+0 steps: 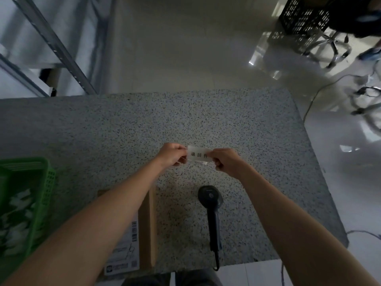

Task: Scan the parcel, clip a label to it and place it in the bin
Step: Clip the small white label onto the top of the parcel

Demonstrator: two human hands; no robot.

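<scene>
Both hands hold a small white label [197, 154] with black printed characters above the middle of the speckled table [123, 129]. My left hand [172, 154] pinches its left end and my right hand [224, 162] pinches its right end. A thin pale piece, perhaps a clip, shows just under the label. The brown cardboard parcel [146, 230], with a white shipping sticker, lies flat near the front edge, partly under my left forearm. The black handheld scanner [211, 211] lies on the table to the right of the parcel. The green plastic bin [24, 203] stands at the left.
The bin holds several white items. Metal shelving [55, 44] stands beyond the table's far left. A black crate [305, 17] and chair bases [329, 48] are on the glossy floor at the far right, with cables trailing near the table's right edge.
</scene>
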